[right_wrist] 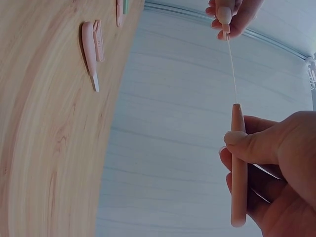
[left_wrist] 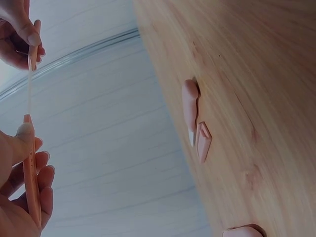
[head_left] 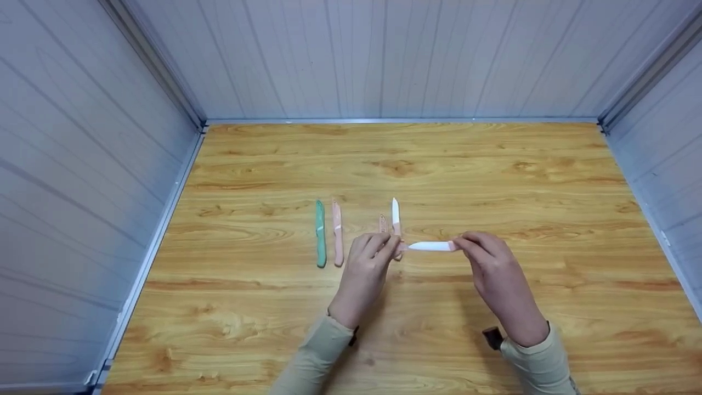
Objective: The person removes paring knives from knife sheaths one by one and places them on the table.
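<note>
In the head view my right hand (head_left: 502, 285) pinches the pink handle of a small knife, its white blade (head_left: 430, 246) pointing left. The right wrist view shows the whole handle (right_wrist: 239, 182) between thumb and fingers. My left hand (head_left: 366, 271) grips a slim pink blade sheath (left_wrist: 30, 182), its open end facing the knife. The blade tip lies right at the sheath's mouth, with most of the blade bare. Both are held above the table. Behind the left hand, another pink knife (head_left: 395, 211) with a bare white blade lies beside its pink sheath (head_left: 383, 221).
Left of the hands, a green knife (head_left: 321, 241) and a pink knife (head_left: 338, 241) lie side by side in their sheaths on the wood-grain table (head_left: 263, 329). Pale panel walls (head_left: 356, 60) border the table at the back and both sides.
</note>
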The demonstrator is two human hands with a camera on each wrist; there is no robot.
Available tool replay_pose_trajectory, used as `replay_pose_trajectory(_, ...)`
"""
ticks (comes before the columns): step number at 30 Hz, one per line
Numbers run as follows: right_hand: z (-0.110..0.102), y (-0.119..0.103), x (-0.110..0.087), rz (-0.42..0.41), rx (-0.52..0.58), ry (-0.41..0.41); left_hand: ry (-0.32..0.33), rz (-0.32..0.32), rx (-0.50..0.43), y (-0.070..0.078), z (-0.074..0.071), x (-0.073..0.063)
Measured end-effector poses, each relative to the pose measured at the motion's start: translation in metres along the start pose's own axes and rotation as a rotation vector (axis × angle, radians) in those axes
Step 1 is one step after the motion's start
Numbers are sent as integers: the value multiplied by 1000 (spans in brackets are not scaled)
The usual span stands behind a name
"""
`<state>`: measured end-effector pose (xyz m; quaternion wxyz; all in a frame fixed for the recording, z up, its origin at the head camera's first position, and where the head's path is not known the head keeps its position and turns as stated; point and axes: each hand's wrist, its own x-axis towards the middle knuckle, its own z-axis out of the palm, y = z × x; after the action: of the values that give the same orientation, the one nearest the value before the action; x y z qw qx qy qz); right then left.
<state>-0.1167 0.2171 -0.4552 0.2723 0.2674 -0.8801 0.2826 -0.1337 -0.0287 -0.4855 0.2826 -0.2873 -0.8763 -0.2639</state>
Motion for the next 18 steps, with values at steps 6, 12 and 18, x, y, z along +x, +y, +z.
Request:
replay_pose_trajectory(6,-2,2,-1,31,-9,-10,31,-7,43,-6,1,-1)
replay_pose_trajectory(12,0,2,-3,45,-9,-22,36,-32,7,-7,3,-3)
replay_pose_trajectory(18,2,2,-4,57,-11,-19,33,-102,-156,-6,5,-4)
